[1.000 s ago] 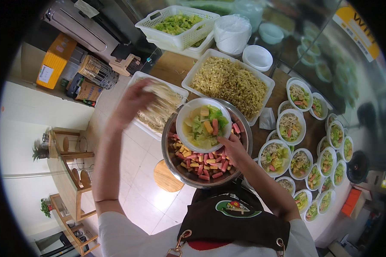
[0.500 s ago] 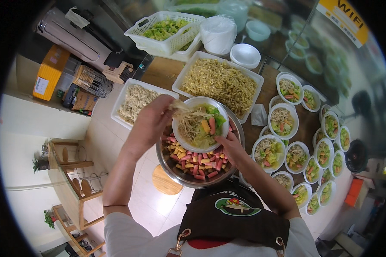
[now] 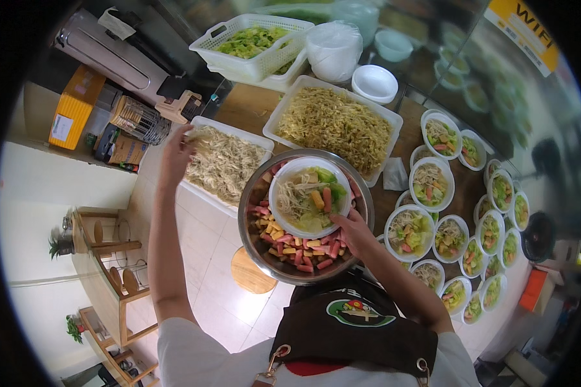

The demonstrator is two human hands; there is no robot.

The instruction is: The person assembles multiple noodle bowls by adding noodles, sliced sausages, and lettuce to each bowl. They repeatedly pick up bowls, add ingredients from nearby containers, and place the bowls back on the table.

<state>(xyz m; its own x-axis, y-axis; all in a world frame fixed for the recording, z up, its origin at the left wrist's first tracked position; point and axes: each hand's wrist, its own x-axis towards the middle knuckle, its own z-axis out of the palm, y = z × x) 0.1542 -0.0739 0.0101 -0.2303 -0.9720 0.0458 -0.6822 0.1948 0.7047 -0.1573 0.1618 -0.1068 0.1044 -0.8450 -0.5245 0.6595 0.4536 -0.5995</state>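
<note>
My right hand (image 3: 354,232) holds a white round bowl (image 3: 279,216) by its near right rim, with the thumb over the edge. Inside are lettuce, pale strands, a pink sausage piece and yellow chunks. Directly beneath the bowl is a steel basin (image 3: 242,222) of cut pink and yellow pieces (image 3: 297,248). Farther left, my left hand (image 3: 179,151) is at the outer end of a white tray of pale thin strands that look like enoki mushrooms (image 3: 229,161). Its fingers are curled against some strands; the fingertips are partly hidden.
Beyond the basin lies a tray of yellowish bean sprouts (image 3: 336,126). Behind it stand a lettuce basket (image 3: 248,42), a plastic-wrapped stack (image 3: 334,51) and empty white bowls (image 3: 374,84). Several filled bowls (image 3: 430,184) crowd the right side, some stacked. A round wooden stool (image 3: 255,269) stands below.
My left hand has gone from above the bowl, where it held pale strands, left and away to the strand tray. The bowl stays in my right hand, slightly farther right.
</note>
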